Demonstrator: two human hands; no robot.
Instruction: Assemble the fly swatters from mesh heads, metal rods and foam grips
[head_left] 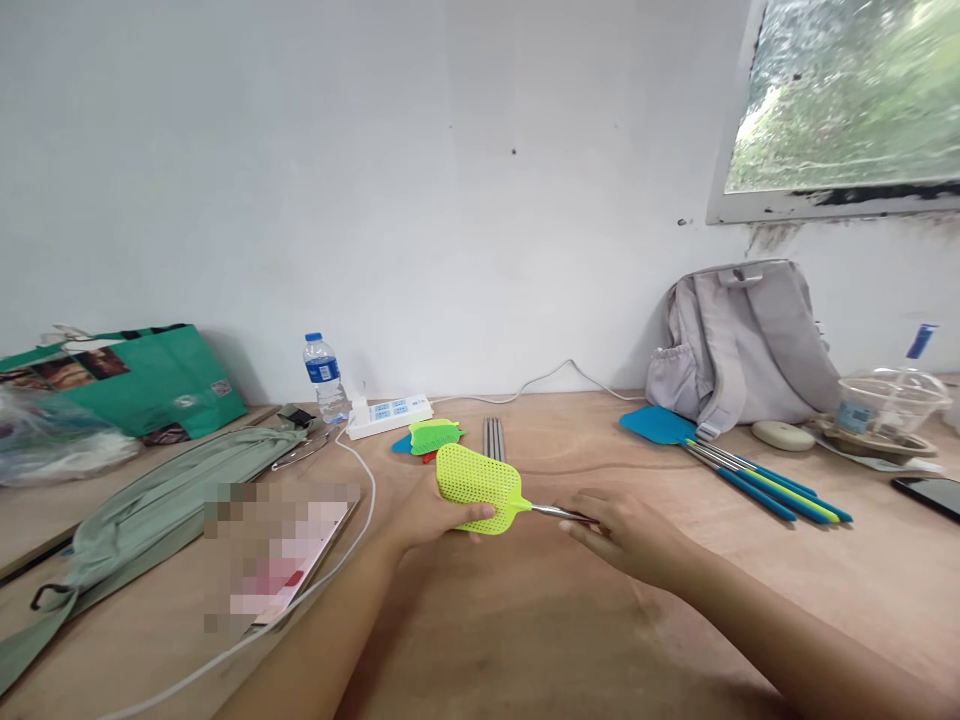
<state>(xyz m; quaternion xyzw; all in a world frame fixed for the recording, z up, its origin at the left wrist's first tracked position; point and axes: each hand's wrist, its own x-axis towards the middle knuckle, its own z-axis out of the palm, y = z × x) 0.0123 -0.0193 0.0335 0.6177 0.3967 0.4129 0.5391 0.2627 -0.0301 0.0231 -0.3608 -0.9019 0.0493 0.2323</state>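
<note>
Hands (424, 515) (630, 530) apart on yellow-green swatter (477, 487)

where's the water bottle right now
In the head view, the water bottle stands left of centre at the back of the table, between the green bag on its left and the white power strip on its right.

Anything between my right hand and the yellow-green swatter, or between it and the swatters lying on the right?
Nothing visible separates the right hand from the yellow-green swatter; it holds the rod. Toward the stacked swatters, only that hand itself shows in between.
</note>
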